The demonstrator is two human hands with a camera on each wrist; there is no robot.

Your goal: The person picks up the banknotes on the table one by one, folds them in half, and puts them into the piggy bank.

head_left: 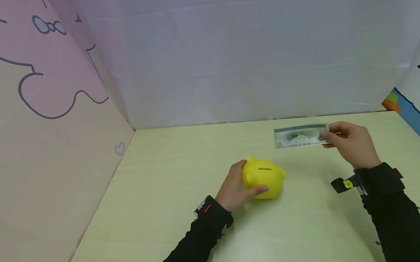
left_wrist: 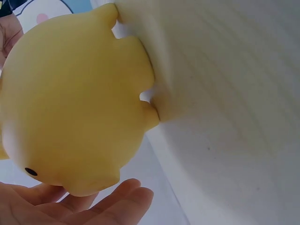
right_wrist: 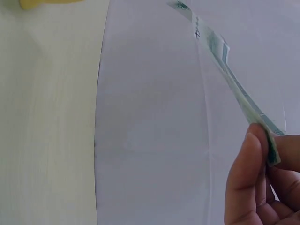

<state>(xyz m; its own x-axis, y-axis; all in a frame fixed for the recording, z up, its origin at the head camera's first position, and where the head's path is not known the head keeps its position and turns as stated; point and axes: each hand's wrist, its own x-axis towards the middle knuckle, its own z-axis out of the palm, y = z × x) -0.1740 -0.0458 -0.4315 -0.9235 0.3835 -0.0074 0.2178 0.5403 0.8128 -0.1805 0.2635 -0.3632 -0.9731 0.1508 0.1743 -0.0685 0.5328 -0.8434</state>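
"Watching those two hands, what are you seeing as the trick to doing this hold well?"

"Steadiness, I'm judging. The left hand (head_left: pixel 237 189) is gripping the yellow piggy bank (head_left: pixel 276 179), its thumb lying along the near side and its fingers curling against the left side, so the slot (head_left: pixel 264 169) on top is showing uncovered. I'd be pressing just firmly enough that the bank is standing level on the counter (head_left: pixel 152 177)."

"And what is the right hand (head_left: pixel 353 142) doing?"

"It is pinching the banknote (head_left: pixel 300 136) by its right end, between thumb and fingers, leaving most of the length sticking out free. In the right wrist view the paper is bending and twisting a little, so I'd be straightening it before any contact; crooked paper would likely be buckling."

"Where is each thing lying, then?"

"The bank is sitting within the left hand's hold, to the right of the palm. The note is stretching leftward from the right hand's fingertips, on the side toward the white backdrop (head_left: pixel 244 57), and is hanging apart from the bank. Exactly how high it is hanging, I cannot tell."
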